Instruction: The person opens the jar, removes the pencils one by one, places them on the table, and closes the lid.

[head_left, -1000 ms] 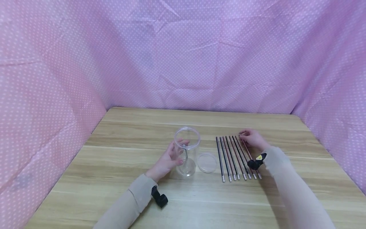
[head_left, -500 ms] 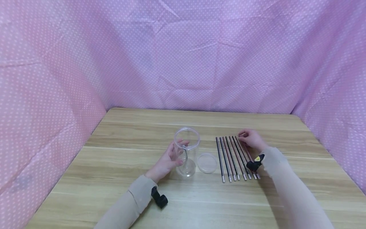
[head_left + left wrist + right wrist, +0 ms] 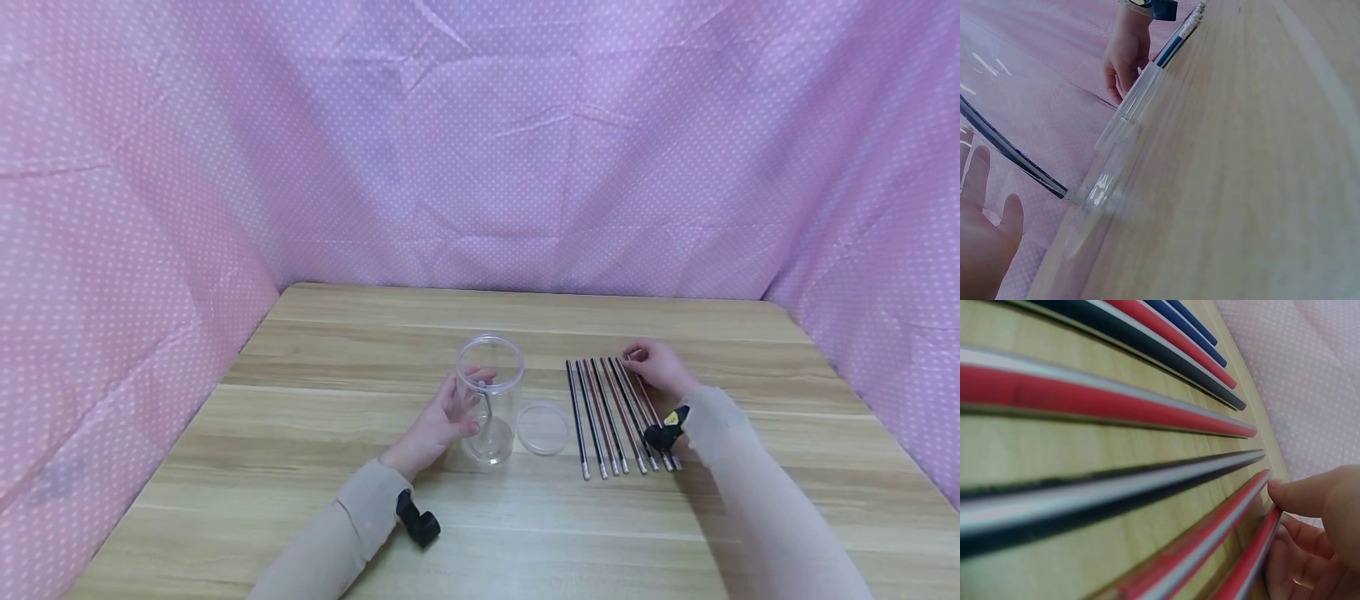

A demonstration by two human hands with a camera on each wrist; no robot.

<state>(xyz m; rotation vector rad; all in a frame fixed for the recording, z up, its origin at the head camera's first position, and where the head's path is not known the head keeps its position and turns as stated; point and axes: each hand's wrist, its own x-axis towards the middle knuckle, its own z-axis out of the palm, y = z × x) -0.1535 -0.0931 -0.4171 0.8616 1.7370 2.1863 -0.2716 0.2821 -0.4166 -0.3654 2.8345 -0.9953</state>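
Note:
My left hand (image 3: 441, 421) holds a clear plastic jar (image 3: 504, 417) upright on the table, thumb at the near side and fingers behind it. Inside the jar leans a dark striped pencil (image 3: 1019, 156), eraser end down in the left wrist view. To the right, several striped pencils (image 3: 577, 417) lie side by side, eraser ends towards me. My right hand (image 3: 656, 365) is at the far end of the row and pinches the tip of the rightmost red-striped pencil (image 3: 1254, 556) between thumb and fingers. Its thumb is right at the neighbouring pencil's end.
A round clear lid (image 3: 543, 428) lies flat between the jar and the pencils. The wooden table (image 3: 300, 433) has a pink dotted cloth (image 3: 495, 167) hanging behind it and along both sides. Black wrist cameras (image 3: 423, 525) sit on both sleeves.
My right hand has shifted slightly left, and the rightmost pencil has moved closer to its neighbour. The left hand and the jar stay in place.

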